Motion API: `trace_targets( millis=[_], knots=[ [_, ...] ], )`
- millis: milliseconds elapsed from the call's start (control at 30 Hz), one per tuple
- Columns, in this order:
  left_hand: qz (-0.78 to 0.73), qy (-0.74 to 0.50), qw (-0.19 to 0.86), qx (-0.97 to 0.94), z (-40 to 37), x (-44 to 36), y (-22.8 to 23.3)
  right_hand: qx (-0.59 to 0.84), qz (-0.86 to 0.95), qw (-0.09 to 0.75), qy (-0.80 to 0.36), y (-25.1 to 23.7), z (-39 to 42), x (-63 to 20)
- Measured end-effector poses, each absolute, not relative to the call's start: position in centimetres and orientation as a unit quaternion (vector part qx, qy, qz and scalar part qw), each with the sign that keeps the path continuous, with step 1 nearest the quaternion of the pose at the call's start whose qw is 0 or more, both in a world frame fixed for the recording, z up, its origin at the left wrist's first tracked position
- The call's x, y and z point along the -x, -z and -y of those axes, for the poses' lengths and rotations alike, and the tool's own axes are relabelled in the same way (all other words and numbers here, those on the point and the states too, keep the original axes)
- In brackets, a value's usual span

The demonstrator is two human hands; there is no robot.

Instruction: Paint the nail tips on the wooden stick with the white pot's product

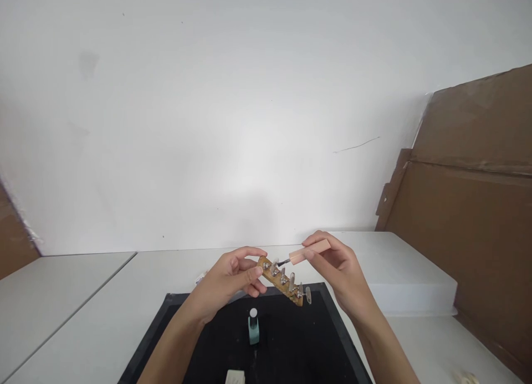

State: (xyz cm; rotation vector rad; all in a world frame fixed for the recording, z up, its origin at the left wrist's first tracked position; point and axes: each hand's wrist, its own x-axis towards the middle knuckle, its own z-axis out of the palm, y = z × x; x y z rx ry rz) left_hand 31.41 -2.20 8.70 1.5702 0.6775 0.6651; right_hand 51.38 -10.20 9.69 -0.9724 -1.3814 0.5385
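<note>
My left hand [236, 276] grips one end of a brownish-gold nail tip stand [282, 284], held tilted above a black tray. Several clear false nail tips [292, 280] stick up from it on small metal posts. In my right hand [336, 262], a pink nail polish brush cap [311, 251] is pinched between thumb and fingers. Its dark bristles [283, 262] point left and reach a nail tip near my left fingers; whether they touch it I cannot tell. Below the stand, a teal nail polish bottle [254, 333] with a dark cap and white top stands upright.
The black tray [299, 345] lies on a white table [83, 306]. A small white block [235, 377] sits at its near edge. To the right stands a white box-like block [409, 278], with brown cardboard [469, 218] behind it. A white wall [233, 112] rises behind the table.
</note>
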Motion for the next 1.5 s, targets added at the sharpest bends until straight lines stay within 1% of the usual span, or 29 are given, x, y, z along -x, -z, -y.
trace_targets(
  millis=[167,333,500,800,1033,1133,1267,1400,1500],
  knots=[
    [-0.289,-0.284,0.614,-0.678,2.6,-31.6,-8.8,0.430,0.621,0.612,-0.233,-9.5,10.1,-51.2],
    [-0.293,-0.286,0.612,-0.677,2.9,-31.6,-9.1,0.464,0.591,0.628,-0.202,-9.7,10.2,-51.6],
    [-0.308,-0.288,0.615,-0.666,2.9,-31.4,-9.4,0.453,0.592,0.631,-0.218,-10.0,10.5,-51.4],
    [-0.290,-0.292,0.629,-0.660,2.6,-30.9,-9.2,0.437,0.598,0.628,-0.241,-9.7,10.5,-50.3],
    [-0.305,-0.292,0.620,-0.662,2.9,-30.4,-9.4,0.482,0.582,0.623,-0.203,-10.0,10.4,-50.0],
    [-0.313,-0.287,0.617,-0.663,3.0,-30.3,-9.6,0.485,0.564,0.634,-0.210,-10.0,10.4,-50.0],
    [-0.295,-0.292,0.623,-0.663,2.9,-30.3,-9.6,0.445,0.571,0.650,-0.234,-9.7,10.4,-49.7],
    [-0.303,-0.291,0.618,-0.665,3.1,-30.4,-9.8,0.452,0.575,0.636,-0.246,-9.6,10.2,-49.5],
    [-0.307,-0.295,0.619,-0.660,3.2,-30.5,-9.9,0.473,0.571,0.631,-0.230,-9.9,10.2,-49.5]
  ],
)
